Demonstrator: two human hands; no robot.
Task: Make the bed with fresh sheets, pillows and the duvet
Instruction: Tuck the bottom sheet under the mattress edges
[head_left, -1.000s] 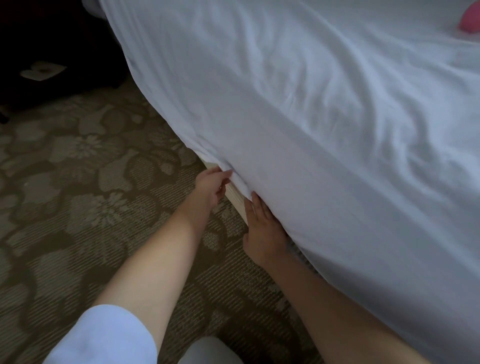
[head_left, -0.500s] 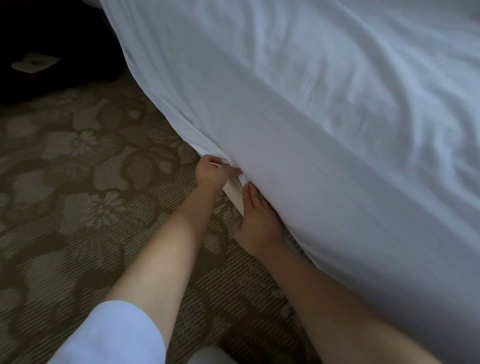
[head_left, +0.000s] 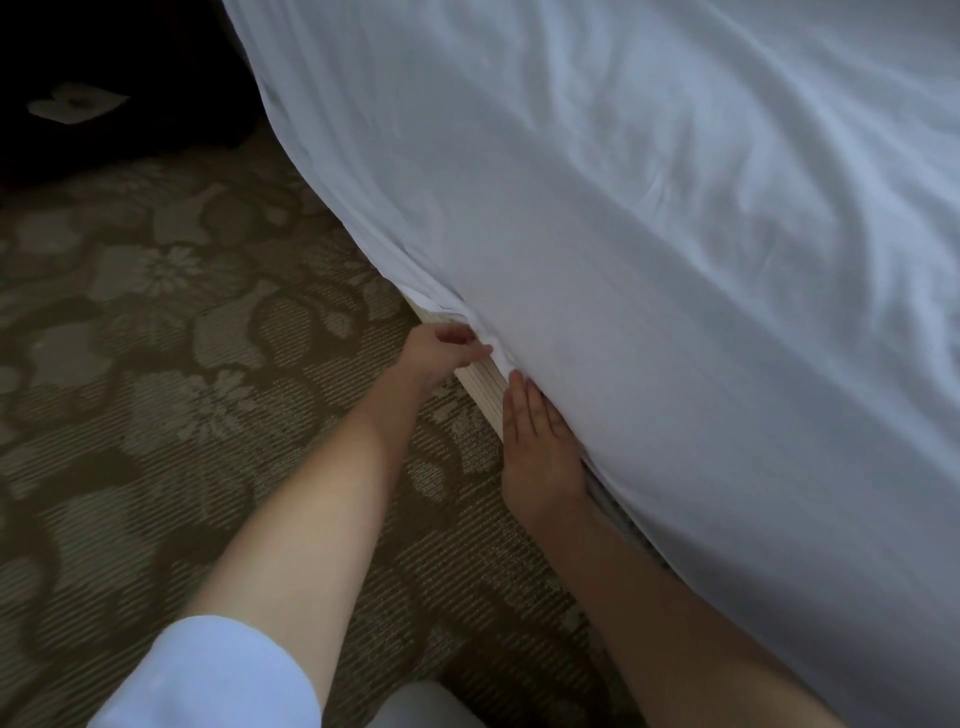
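The white sheet (head_left: 649, 270) hung down over the side of the bed, its lower edge gathered into folds just between the two hands. The left hand (head_left: 441, 353) pinched that bunched edge between thumb and fingers, close against the pale slatted bed base (head_left: 480, 382). The right hand (head_left: 537, 441) lay flat, fingers straight, pressed to the sheet where the mattress met the base — its fingertips touching the same gather.

The step looked like tucking the sheet under the mattress. To do it well, the pinching hand probably needed to hold the slack taut and low while the flat hand slid palm-down into the gap, carrying cloth with it — short, firm pushes working along the edge away from the pinch. The patterned carpet (head_left: 182, 364) lay below both forearms.
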